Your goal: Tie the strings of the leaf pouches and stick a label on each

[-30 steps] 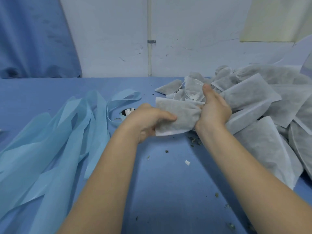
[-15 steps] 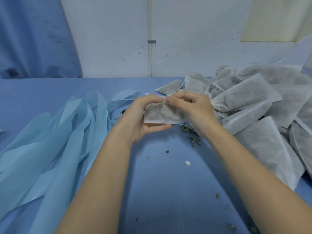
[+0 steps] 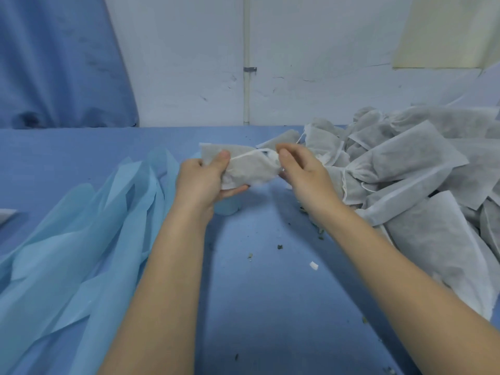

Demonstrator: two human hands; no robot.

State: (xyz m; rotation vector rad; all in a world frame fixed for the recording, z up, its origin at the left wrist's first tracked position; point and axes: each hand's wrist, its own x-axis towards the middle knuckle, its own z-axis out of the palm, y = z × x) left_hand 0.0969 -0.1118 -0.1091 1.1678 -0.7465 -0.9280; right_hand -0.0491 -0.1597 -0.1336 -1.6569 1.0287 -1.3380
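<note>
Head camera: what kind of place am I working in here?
Probably a small packing workbench for hand-finishing herbal pouches. A heap of filled white pouches lies to the right, long light blue strips trail to the left, and leaf crumbs dot the blue table set against a scuffed white wall.

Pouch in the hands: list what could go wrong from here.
1. The left hand grips the pouch while the right hand pinches its string; a hard pull might tear the thin fabric.
2. Leaf crumbs on the table suggest pouches leak; more may spill.
</note>
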